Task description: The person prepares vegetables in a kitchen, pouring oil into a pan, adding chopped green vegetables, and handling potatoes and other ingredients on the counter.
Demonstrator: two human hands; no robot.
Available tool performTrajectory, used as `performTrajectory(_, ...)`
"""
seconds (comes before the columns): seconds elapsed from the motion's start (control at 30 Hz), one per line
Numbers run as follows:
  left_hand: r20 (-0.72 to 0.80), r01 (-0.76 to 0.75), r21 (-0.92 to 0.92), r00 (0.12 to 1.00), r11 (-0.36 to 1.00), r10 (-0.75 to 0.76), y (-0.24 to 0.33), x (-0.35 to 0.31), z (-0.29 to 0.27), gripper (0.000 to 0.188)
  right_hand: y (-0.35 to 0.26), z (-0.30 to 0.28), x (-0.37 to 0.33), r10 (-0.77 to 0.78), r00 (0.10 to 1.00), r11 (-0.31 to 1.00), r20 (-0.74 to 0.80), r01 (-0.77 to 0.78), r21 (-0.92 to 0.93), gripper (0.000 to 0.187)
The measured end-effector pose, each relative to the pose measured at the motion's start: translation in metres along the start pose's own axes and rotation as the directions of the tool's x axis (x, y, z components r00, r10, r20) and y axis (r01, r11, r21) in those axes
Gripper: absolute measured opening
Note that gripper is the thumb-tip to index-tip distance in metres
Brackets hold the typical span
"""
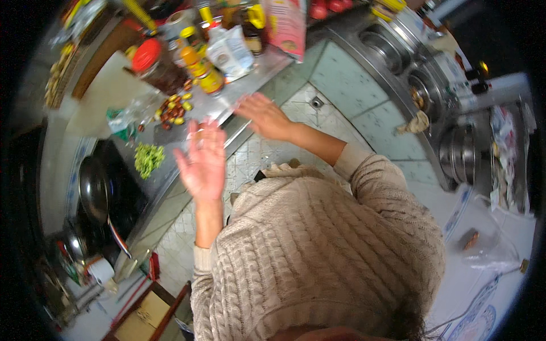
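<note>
My left hand [203,165] is at the edge of the metal counter [259,77], palm up with its fingers spread. Nothing shows in it. To its right, my right hand [266,117] reaches over the same edge, its fingers stretched out and flat; nothing can be seen in it. The two hands are apart. Beyond my left hand lies a heap of small brown and yellow pieces [173,111], perhaps chestnuts. A pile of chopped green vegetable [149,159] lies to the left of that hand. A crumpled clear and green plastic bag [120,123] sits beside the heap.
Behind the heap stand a red-lidded jar [156,67], a yellow bottle [203,73], a white pouch [230,54] and a pink bag [286,28]. A wok [94,190] rests at the left. Metal pots [424,91] line the right-hand counter. Tiled floor [307,113] lies between the counters.
</note>
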State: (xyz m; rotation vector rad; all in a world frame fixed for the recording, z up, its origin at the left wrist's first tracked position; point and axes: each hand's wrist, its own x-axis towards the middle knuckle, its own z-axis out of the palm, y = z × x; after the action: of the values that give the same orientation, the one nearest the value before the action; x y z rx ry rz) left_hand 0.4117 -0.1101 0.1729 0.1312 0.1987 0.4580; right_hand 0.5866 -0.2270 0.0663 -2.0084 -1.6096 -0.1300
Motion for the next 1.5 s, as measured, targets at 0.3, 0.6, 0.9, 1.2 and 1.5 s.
performTrajectory(0.3,0.577,-0.878,0.081,0.427,-0.471,-0.696,-0.182,0.067,0.035,0.055,0.020,-0.032,-0.052,0.471,0.830,-0.713,0.299,0.157,0.684,0.054)
performTrajectory(0.6,0.712,-0.986,-0.081,0.043,-0.143,-0.701,-0.260,0.122,0.019,0.047,0.093,-0.095,-0.093,0.346,0.914,-0.579,0.211,0.031,0.814,0.059)
performTrajectory(0.9,0.723,-0.989,-0.139,-0.129,0.040,-0.679,-0.299,0.150,0.032,0.045,0.110,-0.126,-0.131,0.678,0.718,-0.421,0.158,0.203,0.884,0.054)
performTrajectory(1.2,0.637,-0.865,0.028,0.401,-0.501,-0.658,-0.268,0.251,0.006,0.032,0.087,-0.165,-0.139,0.670,0.730,-0.299,0.137,0.096,0.949,0.045)
performTrajectory(1.5,0.225,-0.634,0.481,0.757,-0.605,-0.614,-0.233,0.278,-0.076,0.040,0.145,-0.184,-0.213,0.941,0.335,0.102,0.050,-0.423,0.900,0.036)
